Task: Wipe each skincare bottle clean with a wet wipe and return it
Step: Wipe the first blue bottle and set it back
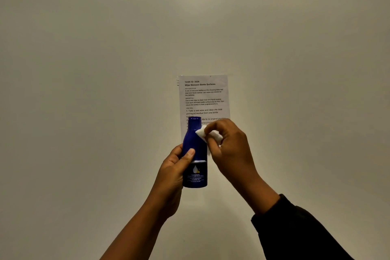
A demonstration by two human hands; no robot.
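Head view, looking at a plain pale wall point(84, 69) with both arms raised in front of it. A person's left hand point(175, 172) grasps a dark blue skincare bottle point(195, 154) upright around its middle, thumb across the front, in the air before a printed task sheet point(203, 95) fixed to the wall (its lower lines are hidden by the bottle and hands). Their right hand point(230, 145), in a dark sleeve point(295, 232), pinches a folded white wet wipe point(202, 132) between thumb and fingers, pressing it against the bottle's right shoulder, just below the neck.
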